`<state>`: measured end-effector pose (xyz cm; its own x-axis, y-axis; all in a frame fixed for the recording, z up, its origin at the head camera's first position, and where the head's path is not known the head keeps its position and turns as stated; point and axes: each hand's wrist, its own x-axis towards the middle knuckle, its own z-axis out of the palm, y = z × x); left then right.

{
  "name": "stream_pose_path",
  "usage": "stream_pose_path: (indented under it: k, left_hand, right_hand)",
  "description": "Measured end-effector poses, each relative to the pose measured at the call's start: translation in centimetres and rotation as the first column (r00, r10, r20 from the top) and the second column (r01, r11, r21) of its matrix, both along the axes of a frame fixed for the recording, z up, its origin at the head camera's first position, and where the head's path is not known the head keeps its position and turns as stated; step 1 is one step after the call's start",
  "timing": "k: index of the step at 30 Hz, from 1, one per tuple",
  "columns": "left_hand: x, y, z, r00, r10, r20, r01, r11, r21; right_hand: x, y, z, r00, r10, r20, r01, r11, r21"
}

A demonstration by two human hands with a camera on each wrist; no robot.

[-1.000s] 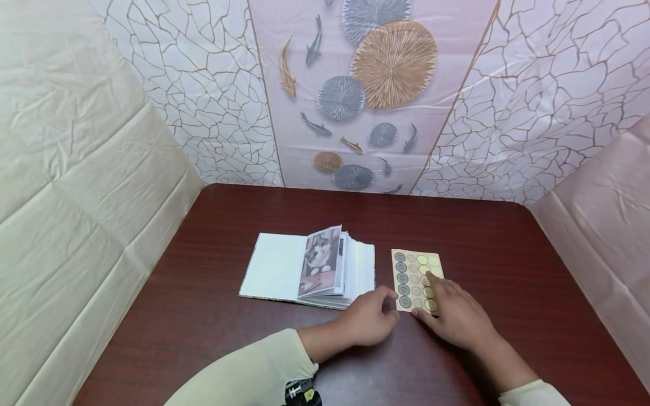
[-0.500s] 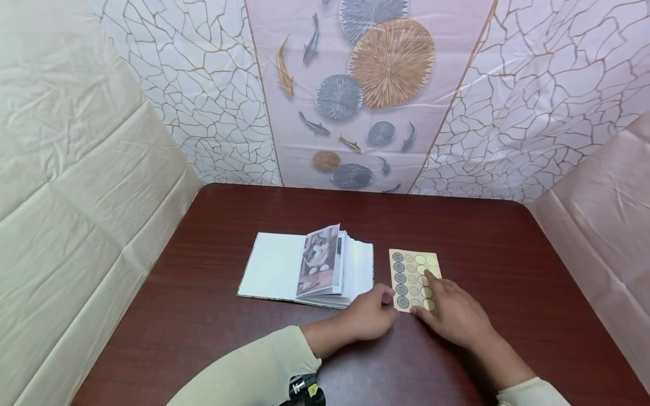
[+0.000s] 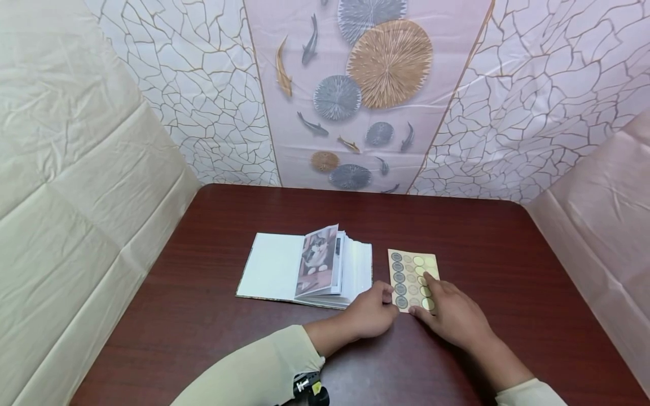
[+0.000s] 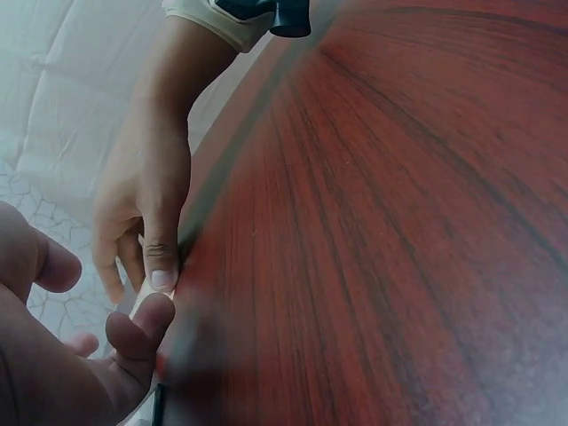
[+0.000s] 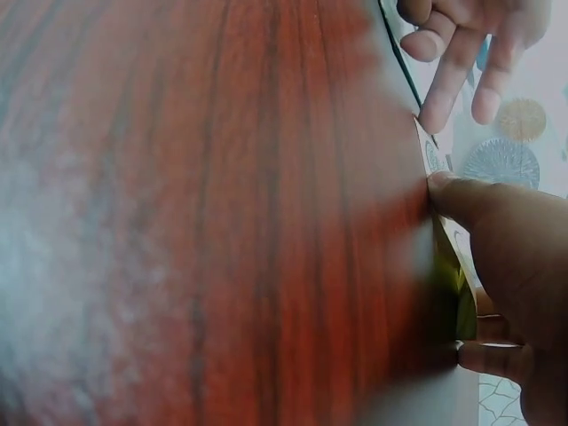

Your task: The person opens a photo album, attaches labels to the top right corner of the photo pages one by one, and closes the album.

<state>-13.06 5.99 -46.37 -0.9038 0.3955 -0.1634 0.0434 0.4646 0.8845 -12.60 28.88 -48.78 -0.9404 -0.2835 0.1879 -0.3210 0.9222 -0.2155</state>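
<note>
A cream sheet of round stickers (image 3: 409, 279) lies on the table, with a dark column, a pale column and gold ones. My right hand (image 3: 459, 316) rests over its right side, fingers laid out across the gold stickers and thumb at the near edge. In the right wrist view the right thumb (image 5: 457, 197) touches the sheet's edge. My left hand (image 3: 369, 316) is at the sheet's left edge, its fingertips close to the near left corner. The left wrist view shows the left thumb (image 4: 142, 328) and forefinger spread apart, nothing between them.
An open album (image 3: 274, 265) lies just left of the sheet, its white inner cover showing. A cat photo page (image 3: 317, 259) stands half raised in it. Beneath everything is a dark red wooden table (image 3: 203, 349), with patterned cloth (image 3: 213, 90) behind.
My left hand has shifted slightly right, bringing its fingertips to the sheet's left edge. The right hand stays in place on the sheet. The whole head view drifts slightly.
</note>
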Motion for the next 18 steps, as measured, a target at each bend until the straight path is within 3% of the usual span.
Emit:
stream_pose_path:
  k: [10,13,18]
  left_hand:
    - [-0.25,0.56,-0.03,0.981,0.069,0.180,-0.107,0.972,0.209]
    - [-0.33,0.74,-0.20,0.980,0.080,0.184,-0.121,0.967,0.226]
    - [-0.57,0.87,-0.32,0.986,0.101,0.136,-0.129,0.968,0.217]
  right_hand:
    - [0.12,-0.17,0.05,1.000,-0.012,0.000,0.012,1.000,-0.001]
    - [0.12,-0.19,0.12,1.000,-0.010,0.008,0.010,1.000,-0.008]
    - [0.11,-0.07,0.21,0.999,-0.014,0.039,0.016,0.999,-0.047]
